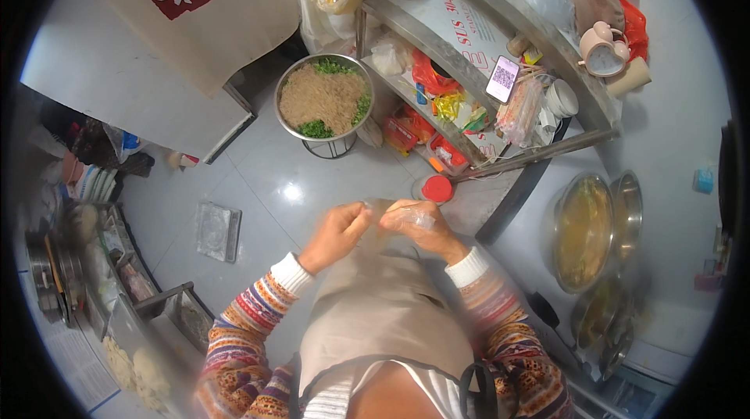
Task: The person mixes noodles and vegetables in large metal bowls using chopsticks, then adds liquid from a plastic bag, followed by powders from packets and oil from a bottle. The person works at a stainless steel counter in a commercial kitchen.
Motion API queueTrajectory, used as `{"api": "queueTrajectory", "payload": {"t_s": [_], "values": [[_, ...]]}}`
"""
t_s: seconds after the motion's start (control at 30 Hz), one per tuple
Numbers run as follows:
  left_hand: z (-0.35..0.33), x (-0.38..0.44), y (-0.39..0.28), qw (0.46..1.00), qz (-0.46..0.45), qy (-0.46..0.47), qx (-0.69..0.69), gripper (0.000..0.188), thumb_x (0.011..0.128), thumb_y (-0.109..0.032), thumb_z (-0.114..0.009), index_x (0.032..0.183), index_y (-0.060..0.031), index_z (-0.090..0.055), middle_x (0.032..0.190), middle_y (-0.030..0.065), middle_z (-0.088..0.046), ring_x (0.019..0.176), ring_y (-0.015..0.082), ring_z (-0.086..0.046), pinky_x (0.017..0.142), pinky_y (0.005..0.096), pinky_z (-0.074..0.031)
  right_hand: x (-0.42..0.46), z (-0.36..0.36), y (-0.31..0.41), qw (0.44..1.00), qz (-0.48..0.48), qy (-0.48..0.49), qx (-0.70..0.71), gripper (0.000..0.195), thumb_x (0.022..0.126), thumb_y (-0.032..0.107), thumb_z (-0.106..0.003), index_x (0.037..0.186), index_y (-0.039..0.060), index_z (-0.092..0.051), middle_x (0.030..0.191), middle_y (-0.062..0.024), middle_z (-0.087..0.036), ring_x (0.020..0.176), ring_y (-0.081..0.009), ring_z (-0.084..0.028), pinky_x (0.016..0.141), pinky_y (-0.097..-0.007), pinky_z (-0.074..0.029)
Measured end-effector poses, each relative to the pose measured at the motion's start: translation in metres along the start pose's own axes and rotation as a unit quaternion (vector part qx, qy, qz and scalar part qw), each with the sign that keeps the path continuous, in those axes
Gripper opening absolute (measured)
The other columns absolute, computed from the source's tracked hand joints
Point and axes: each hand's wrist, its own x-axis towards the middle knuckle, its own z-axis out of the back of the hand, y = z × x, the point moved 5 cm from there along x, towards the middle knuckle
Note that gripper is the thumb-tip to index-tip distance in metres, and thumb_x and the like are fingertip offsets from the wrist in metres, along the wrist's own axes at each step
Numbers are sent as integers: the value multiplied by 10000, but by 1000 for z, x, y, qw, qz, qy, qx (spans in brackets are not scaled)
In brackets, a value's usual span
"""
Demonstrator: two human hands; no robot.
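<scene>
Both of my hands are raised close together in front of the apron [387, 307]. My right hand [419, 225] grips a crumpled piece of clear plastic film [417, 218], perhaps a bag or a thin glove. With thumb and fingers pinched, my left hand [340, 231] holds what looks like another edge of the same film. The stretch between the hands is blurred, so its shape is unclear. Beyond the hands, a steel bowl [280, 111] stands on a wire stand [331, 148]. Brown shredded or noodle-like food [322, 96] and chopped greens [316, 129] fill it.
A red-lidded jar [436, 188] stands just beyond my right hand. A cluttered metal shelf [428, 38] carries a phone [502, 79] and packets. Steel basins [584, 234] with liquid are at right. A flat scale [218, 231] lies on the floor at left, near dough [137, 372].
</scene>
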Motion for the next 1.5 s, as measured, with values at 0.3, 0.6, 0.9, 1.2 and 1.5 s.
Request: {"api": "queueTrajectory", "payload": {"t_s": [0.3,0.6,0.9,1.2,1.5], "values": [[55,39,-22,933,89,-84,-339,204,963,-210,-584,780,-120,-603,623,-91,-425,506,9,-325,433,209,-259,-21,70,41,997,-1,-47,-57,48,854,2,-674,866,18,-717,848,-99,-686,775,-213,-667,683,-318,-521],[79,62,33,902,144,-136,-384,327,947,-215,-617,697,-185,-409,555,-111,-300,453,26,-252,399,229,-194,-25,50,-3,989,-45,-135,-29,184,934,81,-613,819,-25,-710,772,-80,-697,742,-158,-659,686,-294,-515],[85,76,89,925,143,-146,-320,345,952,-239,-619,687,-206,-400,568,-105,-314,445,33,-279,396,226,-230,-51,53,-42,984,-68,-155,-64,166,896,137,-646,821,12,-724,810,-97,-717,766,-192,-678,717,-328,-526],[-4,46,-4,982,-147,32,119,304,767,-72,-763,830,-54,-465,630,35,-525,515,191,-513,481,289,-395,9,9,45,980,96,-85,-151,103,842,156,-660,867,82,-728,836,-79,-663,798,-266,-616,734,-395,-498],[-37,55,24,987,-52,117,98,94,833,-68,-643,905,-10,-632,758,155,-670,718,362,-688,592,354,-530,-10,26,13,992,65,-110,21,242,805,115,-710,1025,24,-671,911,-91,-656,876,-228,-623,765,-359,-511]]}}
